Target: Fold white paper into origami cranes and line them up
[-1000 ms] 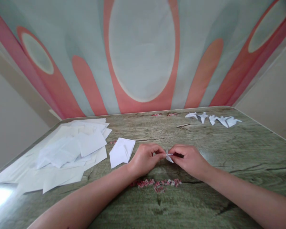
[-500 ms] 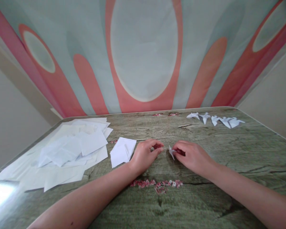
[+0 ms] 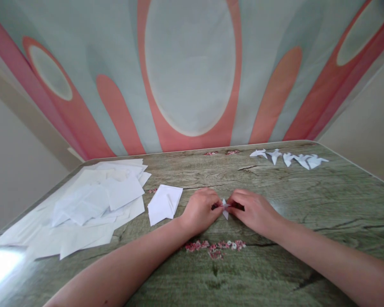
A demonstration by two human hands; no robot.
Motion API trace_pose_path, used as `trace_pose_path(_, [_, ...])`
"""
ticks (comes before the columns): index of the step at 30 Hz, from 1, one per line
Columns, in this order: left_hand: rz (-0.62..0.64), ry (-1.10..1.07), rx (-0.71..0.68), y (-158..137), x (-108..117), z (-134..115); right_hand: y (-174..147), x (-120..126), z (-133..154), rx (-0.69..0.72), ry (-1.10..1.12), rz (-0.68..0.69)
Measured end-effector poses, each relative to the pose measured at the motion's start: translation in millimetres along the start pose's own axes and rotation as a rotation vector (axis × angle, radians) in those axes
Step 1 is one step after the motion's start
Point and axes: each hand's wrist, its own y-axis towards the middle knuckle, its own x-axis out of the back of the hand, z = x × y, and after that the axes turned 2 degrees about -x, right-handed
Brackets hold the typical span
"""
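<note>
A small white folded paper crane [image 3: 225,209] is pinched between both hands above the middle of the wood-patterned table [image 3: 217,175]. My left hand [image 3: 203,211] is closed, thumb and fingertips on the crane's left side. From the other side my right hand [image 3: 252,209] grips it the same way. Fingers cover most of the crane; its upper tip and a lower point show. Left of my left hand lies a small stack of white paper squares [image 3: 161,207], with a folded piece on top.
At the far left a wide, untidy pile of white paper sheets [image 3: 128,192] spreads over the table. Several finished paper cranes [image 3: 288,159] stand in a row near the back right edge. A patterned wall covering [image 3: 188,76] rises behind the table.
My left hand has moved right and closed on the crane, which only my right hand held before. The crane has shifted slightly left and turned. My right hand has moved a little left.
</note>
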Motion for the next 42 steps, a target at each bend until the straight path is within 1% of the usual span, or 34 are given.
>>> trace_pose_path(4, [0.011, 0.037, -0.033, 0, 2, -3, 0, -1, 2, 0.047, -0.002, -0.007])
trace_pose_path(7, [0.003, 0.050, -0.028, -2, 2, -2, 0, -2, 4, 0.026, -0.002, 0.018])
trace_pose_path(9, [-0.001, 0.047, -0.024, -4, 2, 0, -1, -3, 5, 0.005, -0.020, -0.007])
trace_pose_path(11, [-0.014, 0.053, -0.033, -5, 1, 1, -2, -5, 7, 0.015, -0.036, -0.038])
trace_pose_path(13, [-0.016, 0.064, -0.049, -5, 1, 2, -3, -6, 9, 0.038, -0.052, -0.037])
trace_pose_path(19, [0.047, 0.115, -0.092, -3, 1, 2, 0, -5, 11, 0.044, -0.104, -0.018])
trace_pose_path(21, [0.046, 0.146, -0.088, -3, 1, 2, 1, -6, 11, 0.042, -0.122, -0.022])
trace_pose_path(24, [0.031, 0.151, -0.091, -5, -1, 3, 2, -7, 10, 0.045, -0.142, -0.016])
trace_pose_path(27, [0.003, 0.103, -0.079, -8, -2, 4, 3, -6, 9, 0.045, -0.160, 0.004])
trace_pose_path(30, [-0.075, 0.040, -0.037, -11, -4, 5, 4, -1, 7, 0.045, -0.178, 0.020])
trace_pose_path(33, [-0.092, 0.000, -0.026, -13, -5, 6, 5, 6, 5, 0.031, -0.190, 0.013])
trace_pose_path(35, [-0.089, 0.021, -0.037, -13, -6, 8, 5, 11, -1, 0.004, -0.189, -0.005])
trace_pose_path(37, [-0.082, 0.052, -0.065, -13, -6, 9, 3, 21, -13, -0.041, -0.181, -0.032])
trace_pose_path(39, [-0.077, 0.074, -0.088, -12, -7, 9, -3, 37, -34, -0.123, -0.178, -0.081])
trace_pose_path(42, [-0.065, 0.086, -0.117, -9, -7, 7, -22, 73, -78, -0.320, -0.193, -0.215])
